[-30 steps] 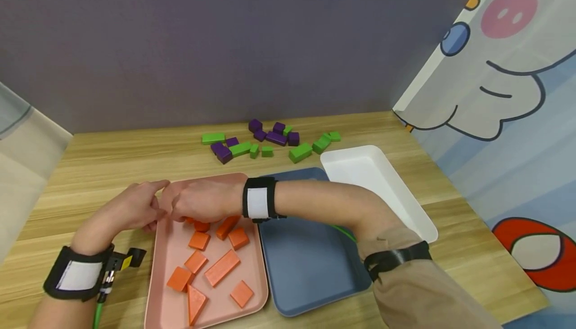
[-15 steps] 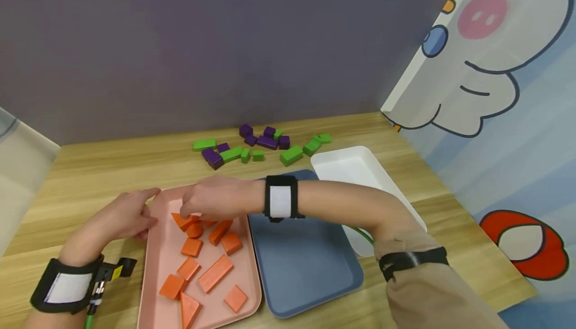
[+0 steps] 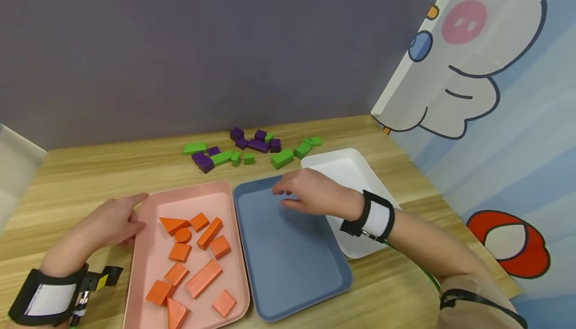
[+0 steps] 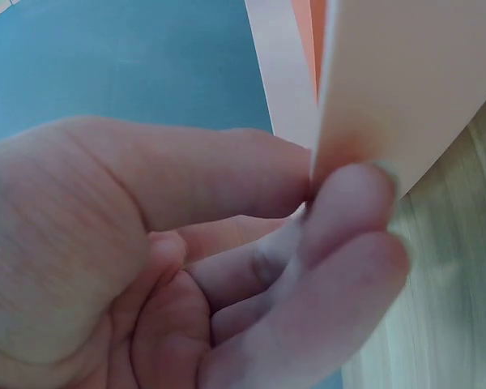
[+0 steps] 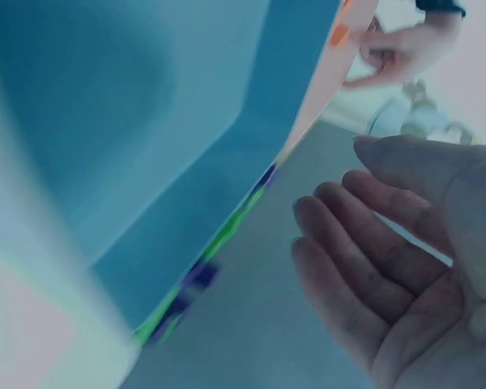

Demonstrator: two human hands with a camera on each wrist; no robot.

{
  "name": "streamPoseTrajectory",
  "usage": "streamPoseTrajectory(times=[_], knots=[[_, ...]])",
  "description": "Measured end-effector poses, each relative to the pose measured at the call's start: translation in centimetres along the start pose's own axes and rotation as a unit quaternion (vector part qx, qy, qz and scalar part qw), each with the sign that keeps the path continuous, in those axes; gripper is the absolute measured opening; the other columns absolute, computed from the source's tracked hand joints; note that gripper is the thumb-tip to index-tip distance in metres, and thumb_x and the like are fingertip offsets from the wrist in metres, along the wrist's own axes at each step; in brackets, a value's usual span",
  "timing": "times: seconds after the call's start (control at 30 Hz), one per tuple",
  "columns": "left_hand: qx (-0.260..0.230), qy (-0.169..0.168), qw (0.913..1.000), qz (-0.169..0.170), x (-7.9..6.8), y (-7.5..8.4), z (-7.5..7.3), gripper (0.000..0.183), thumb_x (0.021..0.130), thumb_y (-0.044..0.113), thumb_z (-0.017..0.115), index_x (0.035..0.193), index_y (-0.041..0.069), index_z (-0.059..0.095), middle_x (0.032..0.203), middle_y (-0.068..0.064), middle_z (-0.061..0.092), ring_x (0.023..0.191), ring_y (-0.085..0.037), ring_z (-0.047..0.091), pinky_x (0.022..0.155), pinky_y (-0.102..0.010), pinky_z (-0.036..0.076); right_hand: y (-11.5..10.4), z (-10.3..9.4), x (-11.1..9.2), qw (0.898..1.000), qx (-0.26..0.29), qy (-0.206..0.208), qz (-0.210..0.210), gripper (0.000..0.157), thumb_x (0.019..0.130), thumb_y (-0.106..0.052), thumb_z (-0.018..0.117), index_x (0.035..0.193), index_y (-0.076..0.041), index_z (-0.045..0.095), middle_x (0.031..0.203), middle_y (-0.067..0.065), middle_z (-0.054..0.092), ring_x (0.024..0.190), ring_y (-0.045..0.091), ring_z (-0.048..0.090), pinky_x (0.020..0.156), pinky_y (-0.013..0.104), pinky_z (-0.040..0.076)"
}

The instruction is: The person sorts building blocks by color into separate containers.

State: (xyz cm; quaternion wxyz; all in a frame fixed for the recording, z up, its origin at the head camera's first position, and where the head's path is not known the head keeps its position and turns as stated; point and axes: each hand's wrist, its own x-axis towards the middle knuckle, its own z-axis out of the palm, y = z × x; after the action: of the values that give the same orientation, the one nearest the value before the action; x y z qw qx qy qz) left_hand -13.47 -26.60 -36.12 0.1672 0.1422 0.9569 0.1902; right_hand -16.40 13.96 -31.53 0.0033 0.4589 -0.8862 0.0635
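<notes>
A: The right hand (image 3: 310, 194) has moved from the orange blocks (image 3: 204, 278) in the pink tray (image 3: 202, 201) to a place above the blue tray (image 3: 288, 264). What surrounds it?

B: A dark grey panel (image 3: 202, 54) stands behind. At right is a surface printed with a cartoon, including a pink snout (image 3: 464, 22). Below is a wood-grain table (image 3: 112, 184).

A: And on the table?

B: The pink tray at left, the blue tray just beside it, then the white tray (image 3: 337, 166), partly behind the right hand and arm.

A: The hands?

B: The left hand (image 3: 108, 223) pinches the pink tray's rim near its far left corner. The right hand's fingers are loosely bent, thumb apart, around air.

A: Any labels?

B: Each wrist wears a black band (image 3: 379, 219) with a white patch.

A: The small things?

B: The orange blocks, some triangular, one round, lie spread inside the pink tray. Purple blocks (image 3: 258, 146) and green blocks (image 3: 282, 159) mix behind the trays. A yellow tag (image 3: 102, 281) by the left wrist is too small to read.
</notes>
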Motion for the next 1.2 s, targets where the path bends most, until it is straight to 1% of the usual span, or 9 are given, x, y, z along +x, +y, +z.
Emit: streamPoseTrajectory(times=[0.23, 0.4, 0.53, 0.67, 0.77, 0.9, 1.03, 1.13, 1.2], knots=[[0.016, 0.013, 0.9998, -0.009, -0.2, 0.0, 0.6, 0.068, 0.086, 0.009, 0.057, 0.139, -0.015, 0.023, 0.061, 0.0, 0.049, 0.047, -0.014, 0.045, 0.046, -0.028, 0.034, 2.4, 1.4, -5.4, 0.99, 0.016, 0.049, 0.132, 0.012, 0.086, -0.028, 0.066, 0.088, -0.017, 0.061, 0.074, -0.012, 0.058, 0.064, 0.004, 0.054, 0.059, 0.021, 0.043], [0.022, 0.03, 0.9993, -0.007, -0.4, -0.1, 1.0, 0.068, 0.087, 0.012, 0.058, 0.138, -0.016, 0.025, 0.076, -0.006, 0.059, 0.049, -0.013, 0.047, 0.047, -0.028, 0.038, 2.9, 2.3, -7.7, 0.978, 0.059, 0.007, 0.2, 0.02, 0.089, -0.034, 0.061, 0.081, -0.018, 0.052, 0.061, -0.011, 0.048, 0.05, 0.003, 0.043, 0.05, 0.02, 0.035], [0.017, 0.029, 0.9993, -0.016, -0.7, -0.2, 1.0, 0.067, 0.087, 0.016, 0.06, 0.136, -0.016, 0.027, 0.088, -0.017, 0.063, 0.049, -0.012, 0.05, 0.047, -0.028, 0.043, 3.1, 2.6, -8.6, 0.971, 0.096, -0.036, 0.216, 0.021, 0.091, -0.035, 0.057, 0.079, -0.019, 0.052, 0.06, -0.01, 0.049, 0.049, 0.004, 0.043, 0.052, 0.022, 0.035], [0.038, 0.04, 0.9984, -0.015, -1.0, -0.3, 0.5, 0.066, 0.087, 0.021, 0.061, 0.133, -0.016, 0.033, 0.089, -0.017, 0.064, 0.058, -0.015, 0.056, 0.054, -0.034, 0.048, 3.3, 2.5, -8.8, 0.961, 0.147, -0.082, 0.218, 0.018, 0.092, -0.03, 0.057, 0.079, -0.018, 0.053, 0.062, -0.008, 0.056, 0.049, 0.005, 0.051, 0.051, 0.024, 0.04], [0.075, 0.077, 0.9942, -0.01, -1.2, -0.3, -0.6, 0.062, 0.085, 0.023, 0.063, 0.13, -0.013, 0.041, 0.091, -0.018, 0.065, 0.071, -0.024, 0.061, 0.062, -0.043, 0.049, 3.3, 2.5, -8.6, 0.953, 0.179, -0.111, 0.219, 0.015, 0.092, -0.025, 0.058, 0.082, -0.015, 0.053, 0.065, -0.005, 0.061, 0.049, 0.007, 0.056, 0.048, 0.025, 0.043], [0.113, 0.159, 0.9807, 0.014, -1.1, 0.4, -1.9, 0.049, 0.083, 0.018, 0.065, 0.123, -0.007, 0.053, 0.094, -0.022, 0.066, 0.079, -0.034, 0.064, 0.064, -0.05, 0.049, 2.9, 2.4, -8.3, 0.948, 0.195, -0.125, 0.22, 0.012, 0.092, -0.019, 0.057, 0.085, -0.012, 0.053, 0.066, -0.003, 0.063, 0.049, 0.01, 0.058, 0.048, 0.025, 0.044], [0.134, 0.209, 0.9672, 0.054, 0.2, 1.9, -3.2, 0.036, 0.082, 0.011, 0.065, 0.115, -0.003, 0.062, 0.092, -0.02, 0.068, 0.08, -0.034, 0.064, 0.068, -0.051, 0.049, 2.3, 2.3, -8.1, 0.944, 0.19, -0.14, 0.23, 0.012, 0.093, -0.017, 0.055, 0.082, -0.012, 0.054, 0.065, -0.003, 0.061, 0.048, 0.01, 0.057, 0.047, 0.026, 0.045], [0.133, 0.194, 0.9695, 0.069, 2.3, 3.3, -4.2, 0.032, 0.084, 0.01, 0.064, 0.113, -0.001, 0.064, 0.093, -0.018, 0.068, 0.081, -0.033, 0.064, 0.071, -0.05, 0.05, 2.1, 2.2, -7.9, 0.945, 0.17, -0.148, 0.238, 0.018, 0.093, -0.016, 0.054, 0.076, -0.013, 0.056, 0.062, -0.004, 0.06, 0.046, 0.009, 0.056, 0.047, 0.027, 0.045], [0.129, 0.164, 0.9748, 0.08, 4.2, 4.2, -4.6, 0.031, 0.085, 0.01, 0.063, 0.115, 0.0, 0.063, 0.097, -0.018, 0.067, 0.085, -0.032, 0.064, 0.073, -0.05, 0.05, 1.9, 2.2, -7.7, 0.944, 0.16, -0.155, 0.241, 0.022, 0.093, -0.015, 0.054, 0.072, -0.012, 0.058, 0.059, -0.004, 0.059, 0.045, 0.01, 0.055, 0.047, 0.028, 0.045]])
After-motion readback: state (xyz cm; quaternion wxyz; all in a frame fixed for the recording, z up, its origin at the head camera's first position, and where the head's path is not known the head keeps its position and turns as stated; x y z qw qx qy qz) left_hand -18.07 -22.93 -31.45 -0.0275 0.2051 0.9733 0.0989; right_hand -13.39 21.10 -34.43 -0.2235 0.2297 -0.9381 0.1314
